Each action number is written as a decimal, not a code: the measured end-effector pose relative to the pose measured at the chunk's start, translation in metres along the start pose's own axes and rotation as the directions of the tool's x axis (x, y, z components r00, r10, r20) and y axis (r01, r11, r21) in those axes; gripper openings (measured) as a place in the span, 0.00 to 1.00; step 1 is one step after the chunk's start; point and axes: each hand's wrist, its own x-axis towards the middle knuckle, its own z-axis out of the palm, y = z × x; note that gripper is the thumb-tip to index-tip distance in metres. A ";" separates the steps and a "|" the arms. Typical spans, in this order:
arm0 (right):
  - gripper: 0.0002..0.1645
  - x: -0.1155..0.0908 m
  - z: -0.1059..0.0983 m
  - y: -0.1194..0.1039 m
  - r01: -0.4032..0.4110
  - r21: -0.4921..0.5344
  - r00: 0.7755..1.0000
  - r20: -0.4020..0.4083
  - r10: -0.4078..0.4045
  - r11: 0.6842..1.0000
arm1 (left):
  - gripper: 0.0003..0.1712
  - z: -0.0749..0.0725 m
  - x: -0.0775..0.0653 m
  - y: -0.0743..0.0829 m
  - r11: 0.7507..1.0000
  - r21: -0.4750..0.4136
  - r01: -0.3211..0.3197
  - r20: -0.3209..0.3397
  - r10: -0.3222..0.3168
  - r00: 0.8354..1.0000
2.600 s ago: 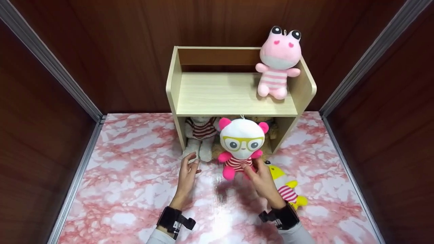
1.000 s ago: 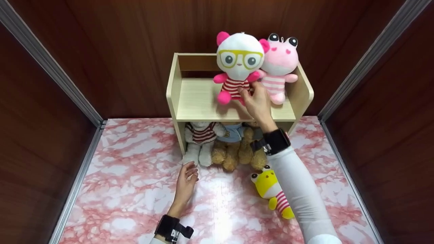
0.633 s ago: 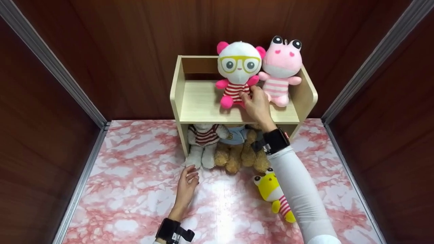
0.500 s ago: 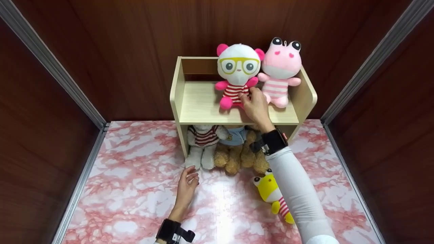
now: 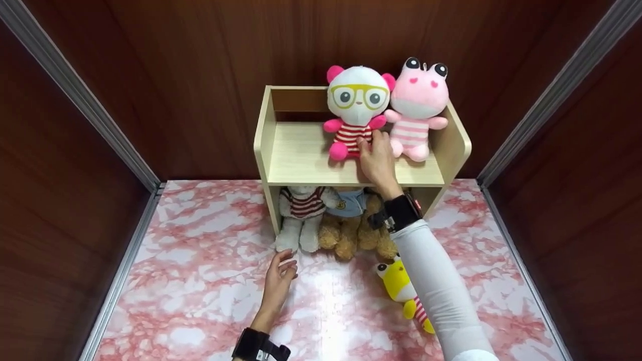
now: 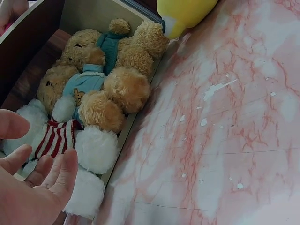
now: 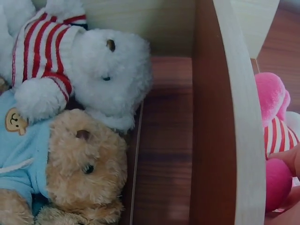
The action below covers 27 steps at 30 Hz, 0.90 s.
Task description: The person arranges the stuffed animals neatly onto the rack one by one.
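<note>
My right hand (image 5: 378,161) pinches the striped body of a plush panda (image 5: 358,100) with pink ears and yellow glasses. The panda sits upright on the top board of a small pale wooden shelf (image 5: 296,155), beside a pink plush frog (image 5: 419,98). At the right edge of the right wrist view, the panda's pink foot (image 7: 277,185) shows with fingertips against it. My left hand (image 5: 278,282) holds nothing. Its fingers are loosely bent, close to the feet of a white teddy bear (image 5: 302,225) in a striped shirt.
Beside the white bear, two brown teddy bears sit in the lower compartment, one in a light blue top (image 6: 89,84), one in a teal top (image 6: 110,51). A yellow plush frog (image 5: 397,286) lies on the marbled floor (image 5: 200,281), partly behind my right forearm. Dark wooden walls (image 5: 75,165) enclose the space.
My right hand has raised the panda from in front of the lower compartment to the top board, left of the pink frog. Over the last half second both hands stay nearly still.
</note>
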 end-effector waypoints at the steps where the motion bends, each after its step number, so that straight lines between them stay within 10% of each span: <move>1: 0.19 -0.001 0.001 0.001 -0.001 0.001 1.000 -0.006 0.001 1.000 | 0.27 0.000 -0.001 -0.001 1.000 -0.002 -0.001 0.001 0.001 1.000; 12: 0.35 -0.011 -0.005 0.005 -0.020 0.152 0.999 0.032 0.015 0.988 | 0.26 0.003 -0.003 0.005 0.999 -0.014 0.033 0.021 -0.032 0.999; 19: 0.37 -0.036 -0.016 0.007 0.092 0.340 0.995 0.014 -0.103 0.936 | 0.26 0.004 -0.003 0.004 1.000 -0.013 0.024 0.016 -0.024 1.000; 27: 0.40 -0.065 -0.030 0.013 0.234 0.280 0.971 -0.027 -0.236 0.931 | 0.25 0.003 -0.001 0.001 0.999 -0.024 0.039 0.011 -0.039 0.999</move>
